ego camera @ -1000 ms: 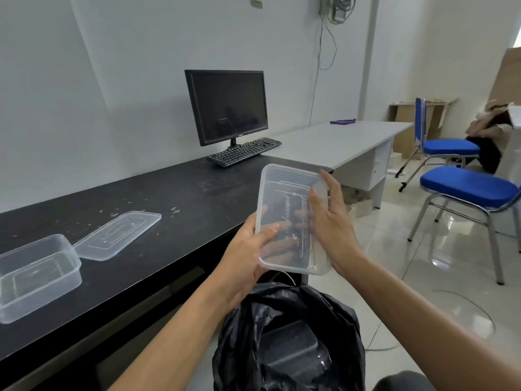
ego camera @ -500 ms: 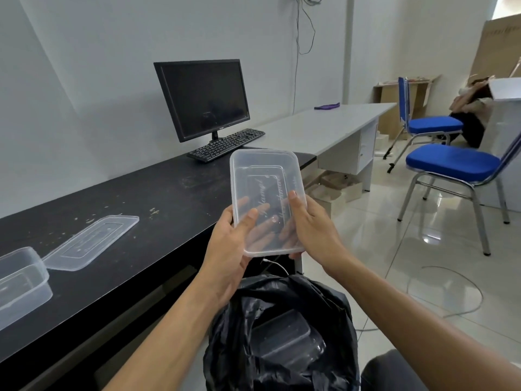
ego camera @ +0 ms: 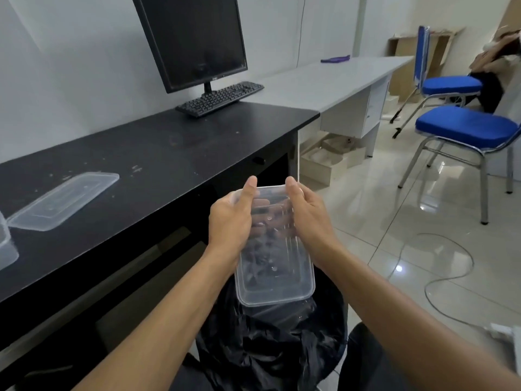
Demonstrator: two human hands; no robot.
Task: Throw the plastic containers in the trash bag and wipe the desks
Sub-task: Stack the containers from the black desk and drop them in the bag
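Note:
A clear plastic container is held lengthwise just above the open black trash bag. My left hand grips its far left side and my right hand grips its far right side, thumbs over the far rim. On the black desk to the left lies a clear lid, and the corner of another clear container shows at the left edge. Crumbs and smears dot the desk top.
A monitor and keyboard stand at the back of the black desk. A grey desk with a purple item continues to the right. Blue chairs and a white cable occupy the tiled floor.
Both hands have lowered the container from chest height, tipping it flat, until it hangs just over the trash bag's mouth. The view has tilted downward.

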